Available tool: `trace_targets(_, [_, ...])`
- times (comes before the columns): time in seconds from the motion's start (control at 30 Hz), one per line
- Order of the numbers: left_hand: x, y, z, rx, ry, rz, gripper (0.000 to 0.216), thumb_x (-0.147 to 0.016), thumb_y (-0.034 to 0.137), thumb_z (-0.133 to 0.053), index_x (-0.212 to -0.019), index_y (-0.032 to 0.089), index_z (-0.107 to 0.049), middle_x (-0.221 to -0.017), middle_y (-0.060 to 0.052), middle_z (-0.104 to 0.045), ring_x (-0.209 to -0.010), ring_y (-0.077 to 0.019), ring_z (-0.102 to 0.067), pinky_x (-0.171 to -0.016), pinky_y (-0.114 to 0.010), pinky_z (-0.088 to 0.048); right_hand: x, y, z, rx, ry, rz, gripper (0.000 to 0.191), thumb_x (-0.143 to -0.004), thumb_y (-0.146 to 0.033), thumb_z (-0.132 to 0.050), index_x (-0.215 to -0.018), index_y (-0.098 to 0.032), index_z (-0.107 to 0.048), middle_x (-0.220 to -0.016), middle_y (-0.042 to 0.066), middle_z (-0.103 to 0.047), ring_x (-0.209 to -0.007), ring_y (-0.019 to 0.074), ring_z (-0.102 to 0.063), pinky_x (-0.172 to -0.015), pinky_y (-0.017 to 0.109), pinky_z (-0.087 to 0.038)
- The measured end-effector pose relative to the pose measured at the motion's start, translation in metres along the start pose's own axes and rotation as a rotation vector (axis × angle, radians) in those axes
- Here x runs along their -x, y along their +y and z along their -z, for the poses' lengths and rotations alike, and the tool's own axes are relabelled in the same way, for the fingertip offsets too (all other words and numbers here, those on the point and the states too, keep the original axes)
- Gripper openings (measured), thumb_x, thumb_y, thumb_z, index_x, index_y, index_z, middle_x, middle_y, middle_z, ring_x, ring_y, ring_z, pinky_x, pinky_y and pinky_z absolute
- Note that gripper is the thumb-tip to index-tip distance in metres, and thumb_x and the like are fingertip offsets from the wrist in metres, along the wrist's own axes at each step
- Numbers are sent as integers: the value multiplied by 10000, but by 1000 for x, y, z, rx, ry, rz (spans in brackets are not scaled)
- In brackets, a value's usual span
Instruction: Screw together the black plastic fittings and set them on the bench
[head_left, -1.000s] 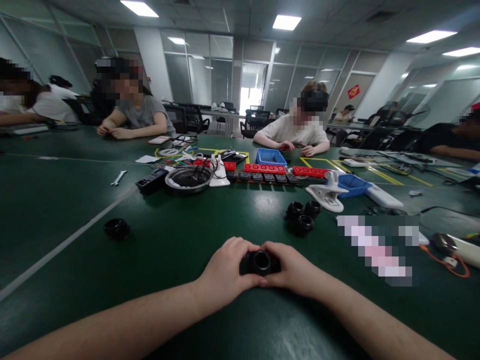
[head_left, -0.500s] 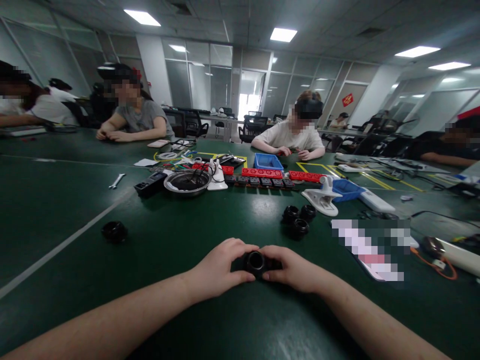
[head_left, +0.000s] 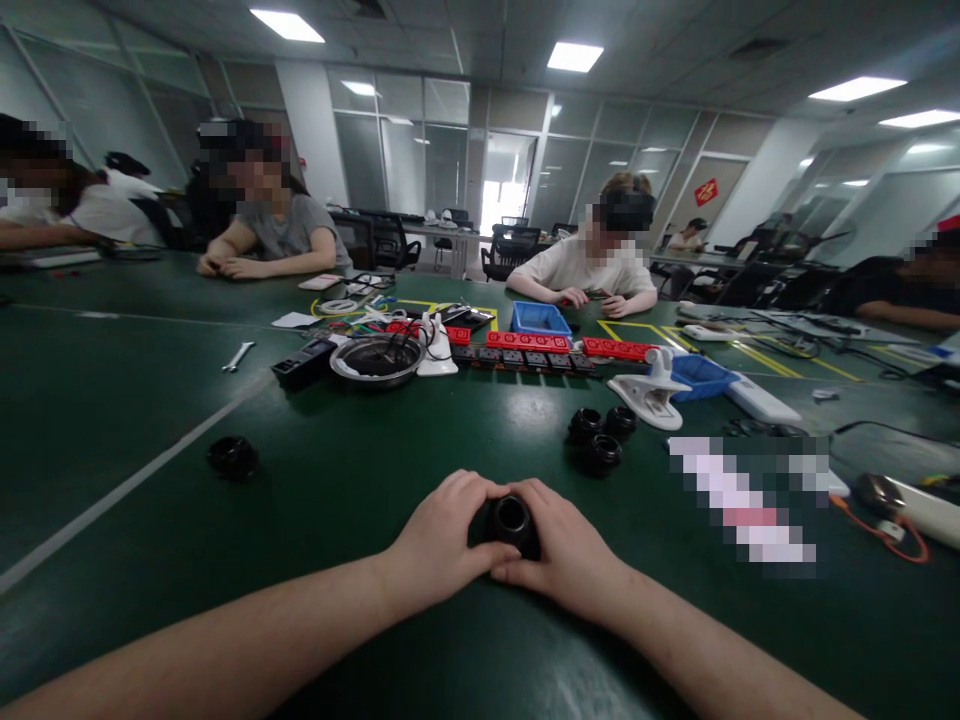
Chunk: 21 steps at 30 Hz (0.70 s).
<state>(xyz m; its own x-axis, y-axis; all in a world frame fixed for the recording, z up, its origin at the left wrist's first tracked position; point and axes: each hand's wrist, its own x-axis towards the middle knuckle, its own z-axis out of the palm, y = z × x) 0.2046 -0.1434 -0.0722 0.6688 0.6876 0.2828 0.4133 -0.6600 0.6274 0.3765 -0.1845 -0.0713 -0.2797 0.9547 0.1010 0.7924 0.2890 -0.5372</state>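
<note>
Both bare hands at a green work table point(head_left: 360, 440), seen from the wearer's head. Nearest, the left hand point(head_left: 450, 525) and the right hand point(head_left: 566, 540) are closed together around one black ring-shaped part point(head_left: 513, 528), gripping it from either side. The thumbs lie along its near side, one just beyond the other; the fingers curve about its far side. The round opening faces upward and toward the wearer; whether the base touches the table cannot be told.

For sound handling, the part is best held by its outer wall, with pressure shared evenly between the two hands so that it does not tilt. Any turning would call for one hand to steady while the other rotates, thumbs clear of the opening, which then serves as a ready check on alignment. The glossy surface may prove slippery, so a full finger wrap seems preferable to a fingertip pinch.

Beyond the right hand stand three similar black parts point(head_left: 604, 455), grouped closely; a single black part point(head_left: 232, 457) lies well apart, to the left of the left hand. Farther out, ahead of the left hand, is a metal bowl point(head_left: 345, 374); ahead of the right hand, a white clip stand point(head_left: 649, 400). Farthest, across the table, sits a co-worker in a pale shirt point(head_left: 600, 262).
</note>
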Motion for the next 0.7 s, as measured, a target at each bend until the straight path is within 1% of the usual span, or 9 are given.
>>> trace_targets(0.03, [0,-1,1,18,-12,-19,384,-672,243,-682,-1016,190,-522,-929,-29,-551,-883,-200,-494,-778,-335,-414,0,1,3,-64,-35,31,567,-593,-346,-719,-1077,-167,-483,-1022,76,-511,-911,225,-479,-777,345,-385])
trace_targets(0.07, [0,-1,2,37,-26,-45,396,-687,232,-669,-1050,198,-513,-957,-29,-556,-905,-196,-492,-801,-333,-409,0,4,7,-135,-84,47,589,-598,-313,-719,-1115,-173,-471,-1054,75,-508,-938,226,-476,-802,351,-382])
trace_targets(0.17, [-1,-3,4,77,-61,-122,443,-723,219,-637,-1135,215,-474,-1033,-27,-563,-969,-183,-475,-864,-326,-385,-1,13,17,-375,-245,37,506,-668,-197,-649,-1141,-166,-474,-1061,66,-538,-911,202,-508,-797,339,-404])
trace_targets(0.23, [-1,-4,5,76,-65,-143,450,-730,223,-631,-1150,212,-469,-1047,-31,-563,-991,-183,-464,-882,-326,-376,-2,18,20,-476,-291,38,484,-688,-134,-605,-1152,-159,-468,-1055,57,-555,-896,189,-521,-798,332,-408])
trace_targets(0.3, [-2,-4,5,61,-54,-137,440,-727,233,-635,-1138,203,-483,-1051,-41,-556,-997,-187,-456,-881,-329,-377,-3,21,19,-472,-285,38,443,-685,-109,-596,-1115,-148,-495,-1023,52,-566,-882,187,-523,-787,327,-410])
trace_targets(0.4, [-2,-4,5,49,-52,-126,426,-723,251,-638,-1122,203,-496,-1042,-45,-548,-991,-191,-456,-871,-335,-383,-3,22,17,-402,-254,12,351,-682,-122,-612,-1025,-135,-538,-937,45,-573,-831,185,-524,-736,313,-420])
trace_targets(0.53, [-2,-4,7,53,-91,-114,416,-713,256,-650,-1099,203,-505,-995,-39,-554,-947,-187,-477,-835,-325,-399,-3,19,14,-323,-206,6,298,-675,-162,-647,-959,-157,-555,-864,22,-564,-780,170,-516,-682,280,-410])
trace_targets(0.6, [-2,-3,7,46,-91,-79,395,-694,275,-667,-1053,192,-525,-940,-36,-555,-906,-191,-488,-796,-323,-411,-3,16,10,-248,-165,-28,308,-649,-220,-684,-921,-167,-549,-823,11,-554,-735,162,-508,-629,259,-397])
trace_targets(0.7, [-2,-1,5,24,-56,-16,386,-648,295,-702,-978,172,-543,-897,-35,-548,-875,-204,-490,-764,-332,-415,-2,8,1,-63,-60,-106,357,-598,-365,-718,-820,-169,-518,-767,11,-540,-677,164,-491,-559,254,-365])
